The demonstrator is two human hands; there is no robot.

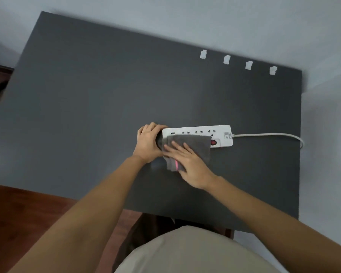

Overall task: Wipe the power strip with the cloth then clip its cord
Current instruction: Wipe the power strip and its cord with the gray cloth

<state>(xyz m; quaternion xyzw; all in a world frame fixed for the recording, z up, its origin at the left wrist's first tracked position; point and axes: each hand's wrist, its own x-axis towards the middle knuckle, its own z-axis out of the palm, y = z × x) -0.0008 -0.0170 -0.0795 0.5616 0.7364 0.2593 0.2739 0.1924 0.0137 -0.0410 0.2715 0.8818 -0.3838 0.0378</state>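
Beige shirt (pixel 195 253), dark grey table (pixel 87 115), wood floor (pixel 18 209), pale wall (pixel 185 16)

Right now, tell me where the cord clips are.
In the head view, four white clips sit in a row along the table's far right edge, beyond the power strip.

Power strip (pixel 205 132): smooth white plastic, slight sheen. Cloth (pixel 193 143): grey, napped, likely microfibre. Table (pixel 106 99): matt dark grey. Floor (pixel 18 209): glossy reddish wood.
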